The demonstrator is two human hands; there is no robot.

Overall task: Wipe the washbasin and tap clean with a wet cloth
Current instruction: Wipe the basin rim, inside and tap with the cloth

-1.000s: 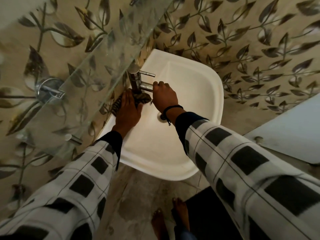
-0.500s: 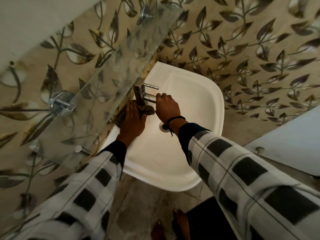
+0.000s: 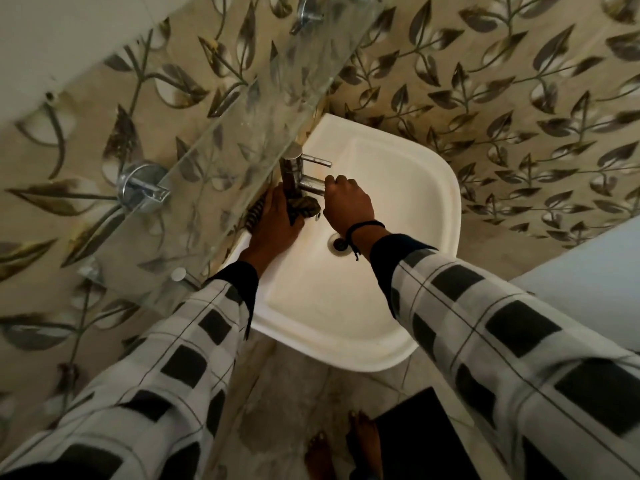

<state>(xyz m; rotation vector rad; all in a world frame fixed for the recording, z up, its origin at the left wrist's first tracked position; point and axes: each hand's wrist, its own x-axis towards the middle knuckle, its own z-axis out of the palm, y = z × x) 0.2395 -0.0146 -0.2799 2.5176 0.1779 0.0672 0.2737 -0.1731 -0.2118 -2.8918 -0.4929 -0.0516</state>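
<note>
A white washbasin point(image 3: 398, 188) hangs in the corner of two leaf-patterned walls. A chrome tap point(image 3: 301, 174) stands at its left rim, its lever pointing right. My left hand point(image 3: 277, 223) presses a dark striped cloth point(image 3: 304, 206) against the base of the tap, fingers laid over the cloth. My right hand point(image 3: 348, 204) grips the tap spout from the right, fingers curled round its end. The drain point(image 3: 338, 244) shows just below my right wrist.
A glass shelf point(image 3: 221, 161) on chrome brackets juts out above the tap and left rim, close over my left hand. A pale door or panel point(image 3: 588, 271) stands at the right. My bare feet point(image 3: 346, 445) and a dark mat point(image 3: 426, 438) are on the floor below.
The view has tilted, so the basin sits lower in frame. Both hands stay at the tap; the left hand has worked the cloth slightly around the tap base.
</note>
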